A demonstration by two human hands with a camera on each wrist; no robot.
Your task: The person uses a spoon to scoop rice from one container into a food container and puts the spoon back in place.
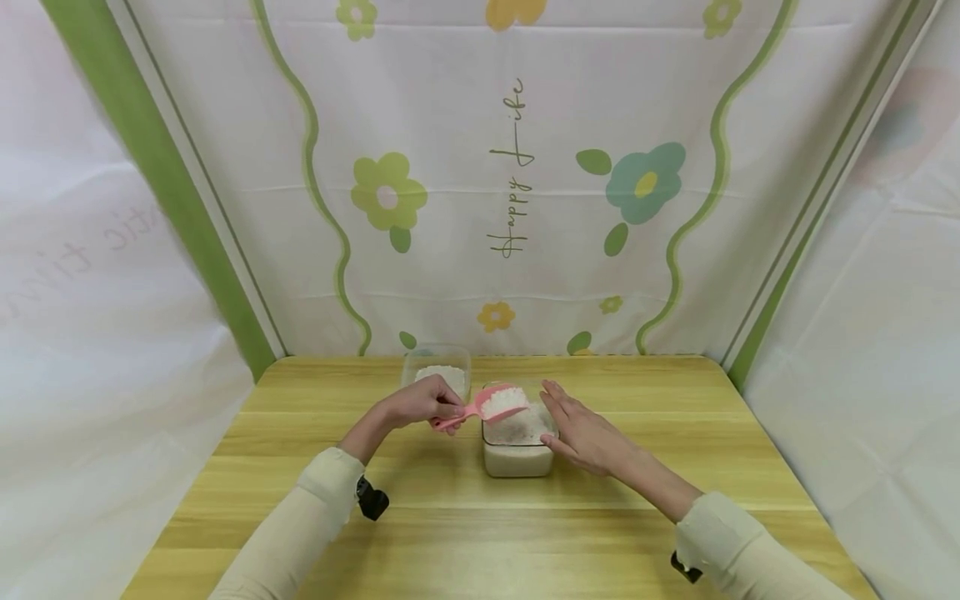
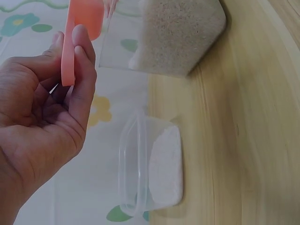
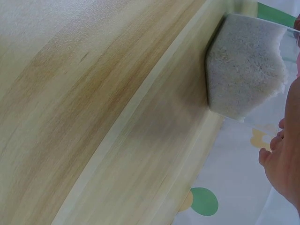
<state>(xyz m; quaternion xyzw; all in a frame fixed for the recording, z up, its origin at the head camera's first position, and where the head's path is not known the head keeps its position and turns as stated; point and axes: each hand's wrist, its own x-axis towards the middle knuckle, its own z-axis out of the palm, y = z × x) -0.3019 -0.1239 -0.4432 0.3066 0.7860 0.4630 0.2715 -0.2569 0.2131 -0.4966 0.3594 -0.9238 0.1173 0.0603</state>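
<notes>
My left hand [image 1: 426,402] pinches the handle of a pink scoop [image 1: 472,409] between thumb and fingers. White grains heap in the scoop's bowl, which hangs over a clear square container [image 1: 517,446]. Inside that container lies a thick bed of rice [image 3: 246,65], higher along some parts of its wall. My right hand [image 1: 592,435] is at the container's right side, fingers extended by its rim; whether they touch it I cannot tell. Behind the left hand stands a clear plastic tub [image 2: 140,164] holding a white mass [image 2: 166,168], partly hidden by that hand in the head view.
Both containers stand on a wood-grain table [image 1: 465,542]. A white curtain [image 1: 450,275] with printed flowers hangs along the table's back edge, and more pale fabric [image 1: 862,375] closes off the sides.
</notes>
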